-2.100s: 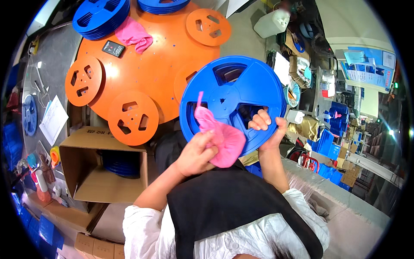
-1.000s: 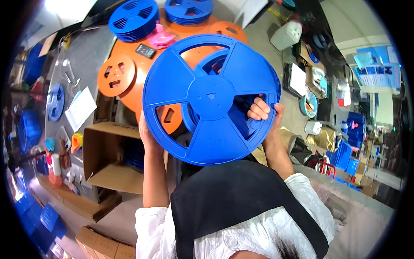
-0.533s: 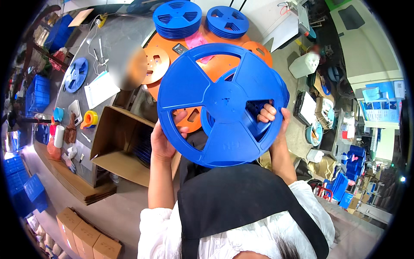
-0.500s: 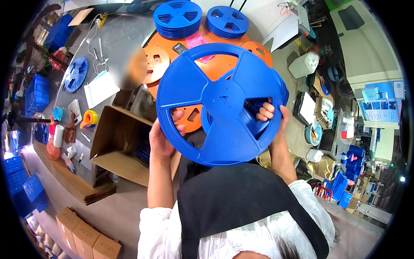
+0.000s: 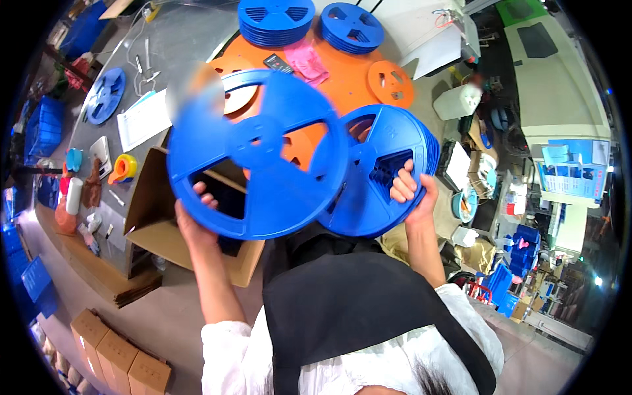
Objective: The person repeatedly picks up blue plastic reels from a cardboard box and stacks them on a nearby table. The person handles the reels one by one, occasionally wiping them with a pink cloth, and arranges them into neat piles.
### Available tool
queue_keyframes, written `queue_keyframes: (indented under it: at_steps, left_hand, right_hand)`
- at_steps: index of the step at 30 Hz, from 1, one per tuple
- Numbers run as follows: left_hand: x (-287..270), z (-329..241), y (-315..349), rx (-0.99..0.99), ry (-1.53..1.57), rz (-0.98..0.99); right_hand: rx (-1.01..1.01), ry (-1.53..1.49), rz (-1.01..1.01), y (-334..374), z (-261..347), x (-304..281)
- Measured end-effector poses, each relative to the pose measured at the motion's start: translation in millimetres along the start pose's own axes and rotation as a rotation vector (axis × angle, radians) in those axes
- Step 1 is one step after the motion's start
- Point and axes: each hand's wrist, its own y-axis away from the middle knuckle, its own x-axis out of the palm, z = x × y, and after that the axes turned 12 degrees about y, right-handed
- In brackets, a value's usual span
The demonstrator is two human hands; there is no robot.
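My left hand (image 5: 197, 222) grips a large blue plastic reel (image 5: 283, 201) by its lower left rim, its fingertips coming through one of the cut-outs. Partly behind it, on the right, is a stack of blue reels (image 5: 352, 201). My right hand (image 5: 417, 196) is closed round this stack's right rim, with fingers curled into an opening. The left reel overlaps the left edge of the stack, and whether they touch is unclear. Below the left reel stands an open cardboard box (image 5: 191, 253), its inside mostly hidden.
Two more stacks of blue reels, one taller (image 5: 276, 29) and one shorter (image 5: 353, 33), stand on an orange round surface (image 5: 355, 85) with a pink cloth (image 5: 305, 62). Another blue reel (image 5: 106, 96) lies on the grey table. Flattened cardboard (image 5: 122, 283) and closed cartons (image 5: 108, 355) are at lower left.
The front reel has moved left with my left hand, off the stack it covered. That stack, held by my right hand, now shows. The whole view has shifted slightly.
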Motion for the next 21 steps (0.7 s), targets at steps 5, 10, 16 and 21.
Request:
queue_keyframes:
  at_steps: [5, 10, 16, 21]
  left_hand:
    - [2.6, -36.5, 7.4, 0.063, -0.031, 0.096]
    - [-2.9, -19.9, -7.1, 0.206, -0.525, -0.079]
    - [-22.1, -9.7, -2.6, 0.143, -0.575, -0.115]
    - [-10.3, -6.4, 17.1, 0.15, -0.56, -0.119]
  right_hand:
    - [-0.118, -0.125, 0.198, 28.3, 12.7, -3.7]
    - [-0.225, -0.198, 0.37, 24.3, 23.1, 7.5]
    - [-0.288, -0.252, 0.435, 18.4, 28.1, 24.2]
    - [-0.27, -0.265, 0.427, 13.9, 26.2, 36.3]
